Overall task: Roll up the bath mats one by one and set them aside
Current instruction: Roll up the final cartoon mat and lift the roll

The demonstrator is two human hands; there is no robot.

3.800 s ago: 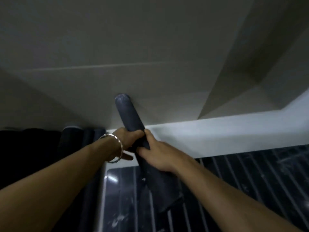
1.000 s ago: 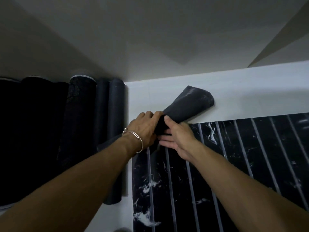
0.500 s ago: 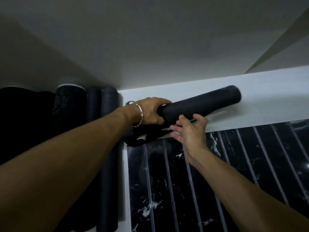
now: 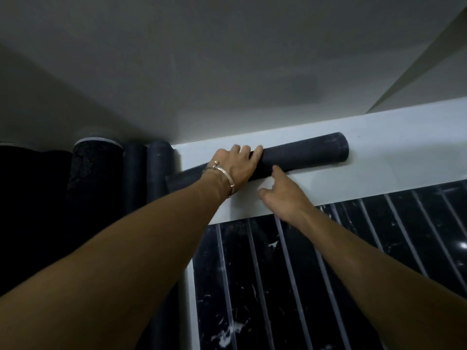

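A dark grey rolled bath mat (image 4: 303, 154) lies crosswise on the white floor (image 4: 394, 157), close to the wall. Its left end flares looser under my wrist. My left hand (image 4: 235, 168), with a bracelet on the wrist, lies on top of the roll, fingers laid over it. My right hand (image 4: 285, 195) is just in front of the roll, relaxed, its forefinger tip touching the roll's near side. A black marble-patterned mat with pale stripes (image 4: 328, 274) lies flat below both hands.
Several rolled dark mats (image 4: 159, 168) stand side by side at the left, the thick one (image 4: 93, 168) having a pale rim. A plain wall (image 4: 227, 72) rises right behind the roll. At the far right the wall turns a corner.
The roll has gone down from my hands onto the white floor by the wall. My left hand has loosened from a grip to lying on it, and my right hand has dropped off it.
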